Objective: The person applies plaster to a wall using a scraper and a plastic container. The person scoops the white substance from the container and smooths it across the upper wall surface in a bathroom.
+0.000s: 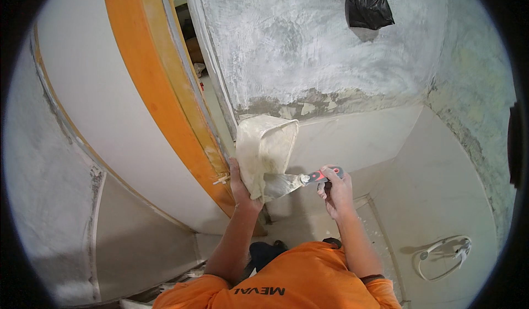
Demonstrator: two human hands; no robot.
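Observation:
My left hand [242, 189] grips a plaster-caked, whitish tub [250, 146] by its side and lower edge, with the tub tilted and its opening facing right. In my right hand [338, 192] is a putty knife [283, 185] with a red and black handle, the fingers wrapped round it. The knife points left, and its wide, plaster-smeared blade lies at the tub's lower rim. What is inside the tub is mostly hidden by its wall.
A white door [104, 83] with an orange edge [165, 110] stands at my left, beside a narrow doorway gap. Ahead, a black plastic bag [368, 5] hangs on the grey plastered wall [292, 39] above pale tiles [352, 135]. A looped white hose [441, 254] sits low at right.

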